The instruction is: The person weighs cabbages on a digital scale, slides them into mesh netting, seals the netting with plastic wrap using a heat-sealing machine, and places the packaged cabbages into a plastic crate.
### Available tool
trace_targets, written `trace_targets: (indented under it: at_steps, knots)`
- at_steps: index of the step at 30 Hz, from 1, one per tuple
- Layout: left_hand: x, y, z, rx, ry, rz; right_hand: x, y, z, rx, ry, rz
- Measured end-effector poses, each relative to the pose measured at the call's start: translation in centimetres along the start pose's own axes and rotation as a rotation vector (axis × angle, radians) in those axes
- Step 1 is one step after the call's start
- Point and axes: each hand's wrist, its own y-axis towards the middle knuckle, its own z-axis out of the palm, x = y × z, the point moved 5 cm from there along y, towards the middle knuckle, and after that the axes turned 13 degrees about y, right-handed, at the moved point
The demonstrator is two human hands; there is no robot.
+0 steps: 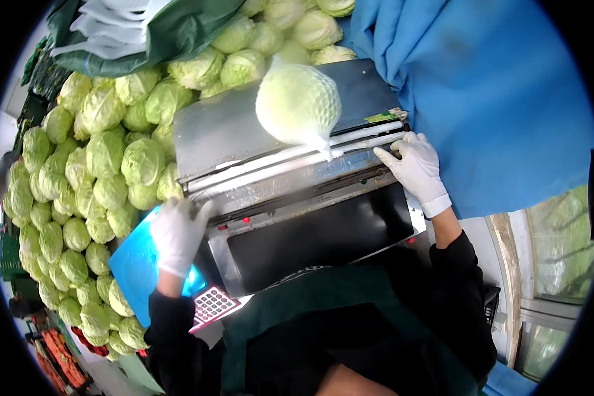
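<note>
Green cloth apron [330,297] | white-gloved left fingers [175,210], right fingers [412,140] half-curled, hold unclear | silver-black metal machine [310,234] between | white-netted round pale-green cabbage [297,104] beyond

Produce-packing workplace; whether shop or packhouse cannot be determined. Indicative features: cabbages [105,155] heaped beyond the far and left edges of a wrapping machine [323,230], a netted cabbage [298,104] at its dark plate [211,132], a keypad [214,305], white packaging [115,30] in green sheeting [185,30], and a work apron [310,290].
</note>
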Motion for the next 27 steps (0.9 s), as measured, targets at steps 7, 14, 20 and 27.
trace_targets:
  at_steps: [7,14,20,27]
  knots:
    - [-1.1,1.0,3.1,0.219,-0.654,-0.177,-0.3,1.6,2.7,0.105,0.725,0.213]
    - [-2.7,-8.8,1.4,0.974,-1.852,-0.502,-0.4,-9.0,1.2,0.744,1.877,0.757]
    - [-0.9,-1.9,-10.5,0.273,-2.159,0.214,-1.9,-7.6,-7.7,0.18,2.171,-0.041]
    - [-4.4,19.4,-11.1,-0.356,-1.834,0.321,1.1,14.6,-8.7,-0.327,1.684,-0.26]
